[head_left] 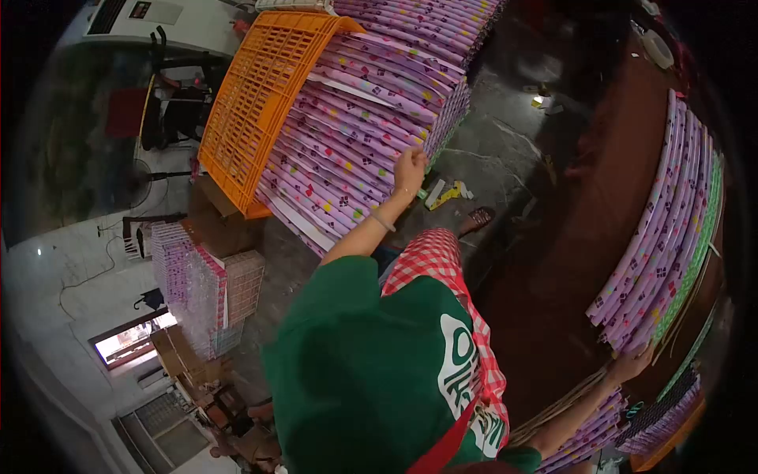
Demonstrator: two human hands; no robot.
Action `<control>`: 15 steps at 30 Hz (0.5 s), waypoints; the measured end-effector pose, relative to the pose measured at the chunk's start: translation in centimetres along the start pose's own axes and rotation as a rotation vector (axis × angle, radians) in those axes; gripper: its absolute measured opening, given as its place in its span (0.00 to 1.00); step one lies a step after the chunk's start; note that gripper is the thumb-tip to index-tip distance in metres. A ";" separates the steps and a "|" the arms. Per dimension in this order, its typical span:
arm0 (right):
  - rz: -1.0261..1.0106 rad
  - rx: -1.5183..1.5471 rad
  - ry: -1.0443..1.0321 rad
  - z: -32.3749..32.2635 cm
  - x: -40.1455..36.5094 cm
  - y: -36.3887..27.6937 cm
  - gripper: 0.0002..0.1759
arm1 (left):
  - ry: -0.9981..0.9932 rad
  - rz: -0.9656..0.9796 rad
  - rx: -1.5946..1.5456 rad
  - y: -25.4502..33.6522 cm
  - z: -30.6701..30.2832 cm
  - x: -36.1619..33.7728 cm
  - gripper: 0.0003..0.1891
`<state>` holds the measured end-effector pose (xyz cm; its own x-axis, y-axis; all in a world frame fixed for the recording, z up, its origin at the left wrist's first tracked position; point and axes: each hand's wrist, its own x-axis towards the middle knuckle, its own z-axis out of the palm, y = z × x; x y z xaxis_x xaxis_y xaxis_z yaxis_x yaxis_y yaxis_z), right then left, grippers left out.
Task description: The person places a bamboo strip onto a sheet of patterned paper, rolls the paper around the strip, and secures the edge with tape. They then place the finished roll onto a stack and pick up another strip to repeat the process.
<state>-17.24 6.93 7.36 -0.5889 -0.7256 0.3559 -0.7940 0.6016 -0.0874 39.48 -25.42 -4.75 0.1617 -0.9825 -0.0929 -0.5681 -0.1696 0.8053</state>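
Observation:
My left hand (409, 172), with a band on its wrist, has its fingers curled in at the corner of a large stack of purple patterned strips (355, 126). What lies inside those fingers, if anything, is hidden. My right hand (632, 365) reaches out to the far right and is at the near end of a smaller bundle of purple patterned strips (651, 237), its fingers bent against that end. A green patterned strip (699, 261) runs along the bundle's outer side. The bundle lies on a dark brown table (553, 300).
An orange plastic crate (268, 103) stands on its side against the large stack. More purple strips (588, 430) lie below my right arm. Yellow and white scraps (448, 193) are on the dark floor (505, 142). A wire-sided stack (209, 288) and a fan (142, 182) stand at left.

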 end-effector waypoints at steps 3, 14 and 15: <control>-0.073 0.261 -0.004 -1.9 -2.1 -8.0 0.17 | 0.259 -0.068 0.158 -3.3 1.8 7.5 0.13; 0.067 0.245 -0.198 -4.6 -9.7 -11.4 0.17 | 0.213 -0.623 0.733 -7.2 5.0 21.4 0.29; 0.075 0.243 -0.196 -5.0 -10.1 -11.4 0.17 | 0.208 -0.615 0.735 -5.4 4.7 19.9 0.29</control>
<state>-1.49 9.11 9.38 -0.6465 -0.7468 0.1557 -0.7459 0.5760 -0.3343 41.95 -44.42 -13.68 0.6966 -0.6855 -0.2117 -0.6869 -0.7225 0.0791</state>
